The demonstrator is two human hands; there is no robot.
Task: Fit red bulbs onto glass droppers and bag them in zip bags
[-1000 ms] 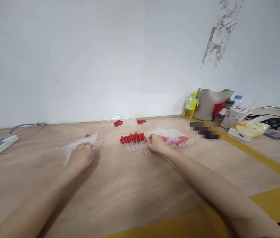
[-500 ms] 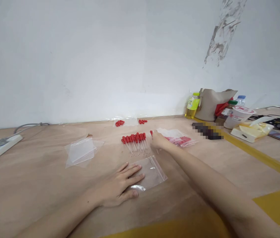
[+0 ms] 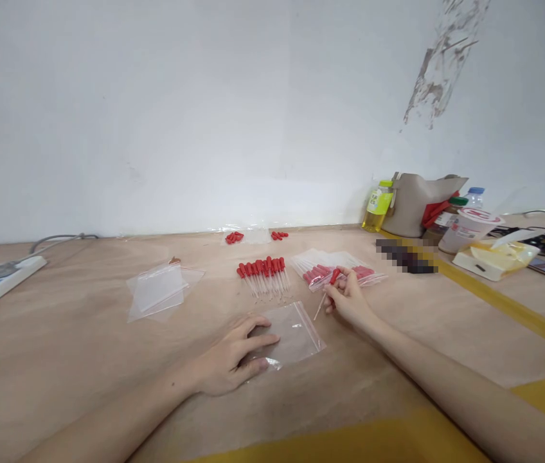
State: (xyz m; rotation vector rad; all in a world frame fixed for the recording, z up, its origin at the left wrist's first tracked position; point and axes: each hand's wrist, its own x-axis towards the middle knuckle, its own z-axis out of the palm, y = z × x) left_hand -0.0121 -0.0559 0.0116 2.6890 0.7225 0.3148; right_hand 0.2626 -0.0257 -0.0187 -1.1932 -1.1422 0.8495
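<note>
My left hand (image 3: 236,354) rests with fingers spread on a clear zip bag (image 3: 294,334) lying flat. My right hand (image 3: 347,299) pinches a dropper (image 3: 334,276) with a red bulb and a thin clear tube, its tip pointing down-left near the bag's zip edge. Beyond the bag lies a row of several red-bulbed droppers (image 3: 263,273), bulbs toward the wall. Behind my right hand are filled zip bags (image 3: 313,262) with red-bulbed droppers inside, partly hidden by that hand.
Flat clear bags (image 3: 159,292) are stacked at left. Loose red bulbs (image 3: 234,238) lie by the wall. A power strip (image 3: 2,283) is at far left. At right stand a yellow-green bottle (image 3: 377,206), a beige bag (image 3: 405,202), a cup (image 3: 470,228) and a tissue pack (image 3: 494,257).
My right hand has moved right and toward me, away from the dropper row, with a dropper in its fingers. My left hand stays on the bag, its fingers slightly more bent.
</note>
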